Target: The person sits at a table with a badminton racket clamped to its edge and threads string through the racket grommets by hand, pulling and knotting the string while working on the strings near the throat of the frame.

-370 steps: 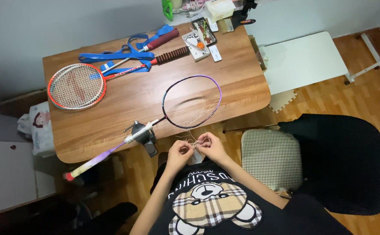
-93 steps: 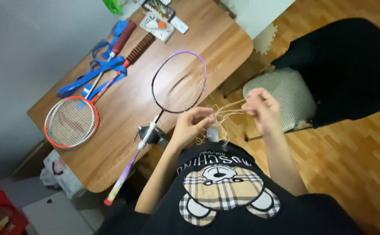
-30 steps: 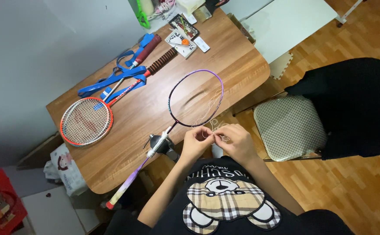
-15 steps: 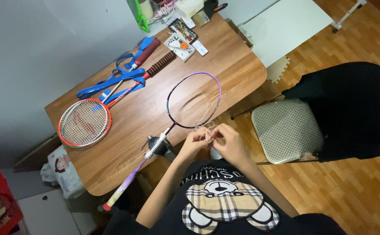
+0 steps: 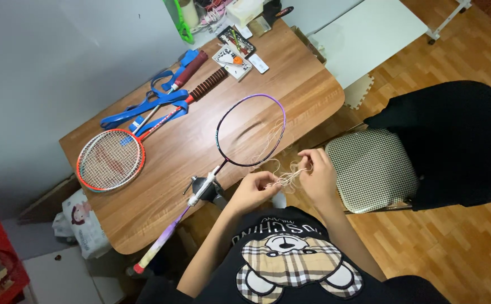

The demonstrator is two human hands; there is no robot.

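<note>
A purple-framed badminton racket (image 5: 249, 130) lies on the wooden table (image 5: 161, 169), its head only partly strung. Loose pale string (image 5: 288, 175) trails off the frame's near edge into my hands. My left hand (image 5: 255, 188) pinches one end of the tangled string just past the table edge. My right hand (image 5: 315, 173) grips the other part of the bundle, a few centimetres to the right. The racket's shaft runs to a clamp (image 5: 205, 187) at the table's front edge, and its pale purple handle (image 5: 161, 247) hangs beyond it.
An orange racket (image 5: 110, 160) and a blue one (image 5: 150, 107) lie at the table's left. Small boxes and cards (image 5: 235, 53) sit at the far end. A checked cushioned chair (image 5: 372, 169) with a black garment (image 5: 453, 141) stands at right, and a white low table (image 5: 369, 34) is beyond it.
The view has shifted slightly. My hands have stayed close together at the table edge, still working the bundled string; earlier they had been pulled wider apart with the string stretched between them.
</note>
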